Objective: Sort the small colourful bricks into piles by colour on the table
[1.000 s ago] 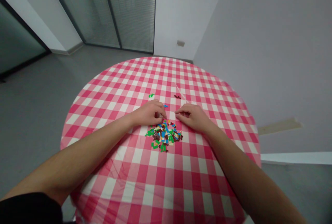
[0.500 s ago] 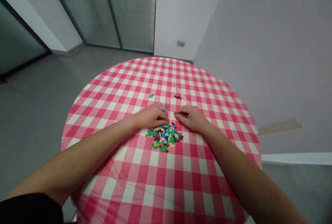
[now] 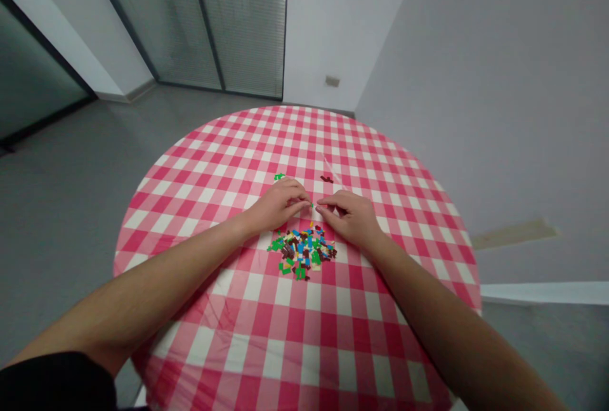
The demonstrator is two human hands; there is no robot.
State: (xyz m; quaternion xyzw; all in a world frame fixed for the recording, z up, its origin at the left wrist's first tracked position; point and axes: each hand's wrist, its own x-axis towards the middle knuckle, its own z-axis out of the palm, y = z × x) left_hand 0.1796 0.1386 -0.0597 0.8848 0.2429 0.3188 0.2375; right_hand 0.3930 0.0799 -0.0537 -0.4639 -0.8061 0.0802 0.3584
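Observation:
A loose pile of small toy building bricks (image 3: pixel 304 251), green, blue, brown, yellow and white, lies on the table in front of me. Just beyond the pile, my left hand (image 3: pixel 281 203) pinches a tiny green brick (image 3: pixel 312 205) between thumb and fingertips. Facing it, a small gap away, is my right hand (image 3: pixel 351 213), its thumb and fingers drawn together. Whether a piece sits between those fingertips is too small to make out. Behind my left hand lies a small green brick group (image 3: pixel 279 176), partly covered. A dark brown brick group (image 3: pixel 327 179) lies behind my right hand.
The round table wears a red-and-white checked cloth (image 3: pixel 295 135), wrinkled near its front left. Glass panels with blinds (image 3: pixel 247 24) stand beyond it, and a pale wall (image 3: pixel 476 81) rises on the right. Grey floor (image 3: pixel 61 208) shows at the left.
My left hand has lifted from the pile's far edge and moved slightly forward and right, now with a green brick. It covers the blue pieces seen before. My right hand has shifted slightly.

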